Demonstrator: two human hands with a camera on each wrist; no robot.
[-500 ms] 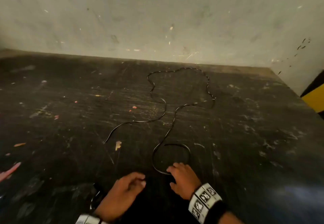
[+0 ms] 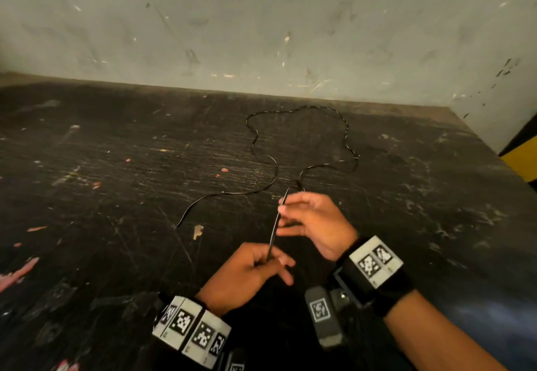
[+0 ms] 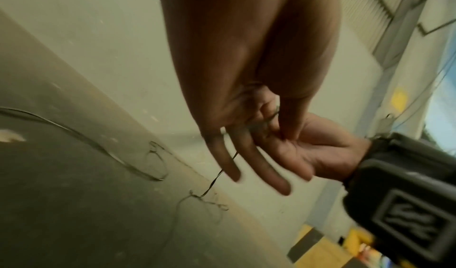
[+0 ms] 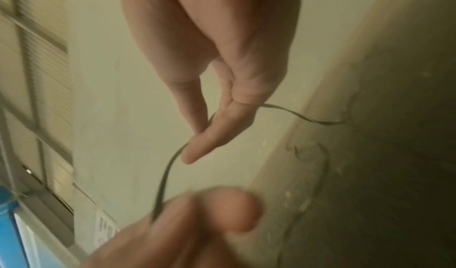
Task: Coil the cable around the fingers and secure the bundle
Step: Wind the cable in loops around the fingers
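A thin black cable (image 2: pixel 275 227) lies in loose curves on the dark table (image 2: pixel 116 167), its far loop near the wall. One stretch is lifted and taut between my hands. My left hand (image 2: pixel 270 263) pinches the lower end of that stretch. My right hand (image 2: pixel 283 206) pinches it higher up, thumb against forefinger, other fingers spread. In the left wrist view the cable (image 3: pixel 217 176) runs down from my left hand (image 3: pixel 246 135) to the table, the right hand (image 3: pixel 308 147) behind it. In the right wrist view the right hand (image 4: pixel 207 127) pinches the cable (image 4: pixel 164 176) above the blurred left hand (image 4: pixel 197 223).
The table is scratched and paint-flecked. A pale wall (image 2: pixel 261 22) closes its far side and right corner. A yellow and black object (image 2: pixel 520 155) stands past the right edge. Small chips of debris (image 2: pixel 198 231) lie left of the hands.
Both hands were down on the table by the cable's near loop. They have risen, each pinching the cable, and the near loop has been pulled out into a straight stretch.
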